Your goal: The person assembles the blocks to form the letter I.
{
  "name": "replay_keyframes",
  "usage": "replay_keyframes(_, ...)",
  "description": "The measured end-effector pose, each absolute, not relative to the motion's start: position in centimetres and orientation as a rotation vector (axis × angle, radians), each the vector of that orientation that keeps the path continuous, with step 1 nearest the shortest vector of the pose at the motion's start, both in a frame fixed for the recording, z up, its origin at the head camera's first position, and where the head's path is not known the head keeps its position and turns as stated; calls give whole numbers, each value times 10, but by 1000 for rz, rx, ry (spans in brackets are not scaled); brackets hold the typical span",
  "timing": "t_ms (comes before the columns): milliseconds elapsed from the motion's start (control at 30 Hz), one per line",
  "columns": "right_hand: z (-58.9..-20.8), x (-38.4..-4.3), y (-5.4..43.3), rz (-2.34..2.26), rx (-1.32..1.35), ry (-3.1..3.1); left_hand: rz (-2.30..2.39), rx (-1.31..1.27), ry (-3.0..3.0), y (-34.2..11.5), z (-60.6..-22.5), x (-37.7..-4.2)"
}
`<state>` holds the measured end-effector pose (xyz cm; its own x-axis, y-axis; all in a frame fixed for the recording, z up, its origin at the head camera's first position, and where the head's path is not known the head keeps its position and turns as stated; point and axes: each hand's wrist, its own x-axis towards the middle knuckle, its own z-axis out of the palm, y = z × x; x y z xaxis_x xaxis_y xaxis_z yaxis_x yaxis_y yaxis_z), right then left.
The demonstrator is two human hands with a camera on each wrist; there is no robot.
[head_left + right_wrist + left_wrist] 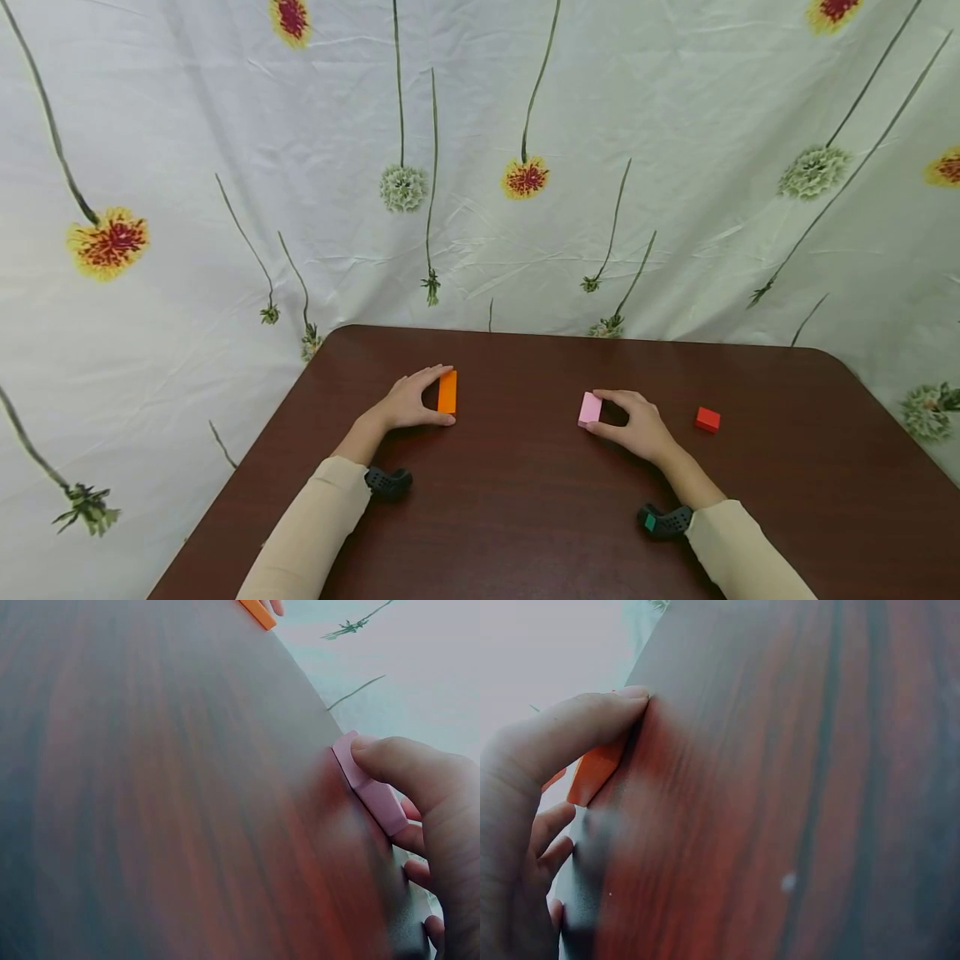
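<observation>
An orange block (pixel 447 392) lies on the dark wooden table at left of centre, longer than it is wide. My left hand (pixel 407 403) holds it between the thumb at its near end and the fingers at its far end. In the left wrist view the thumb covers part of the orange block (pixel 598 771). Right of centre, my right hand (pixel 633 423) grips a pink block (pixel 589 410) the same way, thumb near and fingers far. The right wrist view has the pink block (pixel 379 799) at the table surface, its end partly behind the thumb.
A small red block (pixel 707 419) lies to the right of my right hand. The table (pixel 510 517) has rounded far corners. A pale cloth (pixel 337 125) printed with flowers hangs behind it. Dark bands (pixel 387 483) sit at both wrists.
</observation>
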<state>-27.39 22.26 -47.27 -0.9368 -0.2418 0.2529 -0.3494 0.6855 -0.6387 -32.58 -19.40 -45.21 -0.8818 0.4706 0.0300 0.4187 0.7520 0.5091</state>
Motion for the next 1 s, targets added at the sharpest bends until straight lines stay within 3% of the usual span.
replay_keyframes(1000,-475,-273,222,1079,487,-2708,822,717,2889,-195,-459,-326)
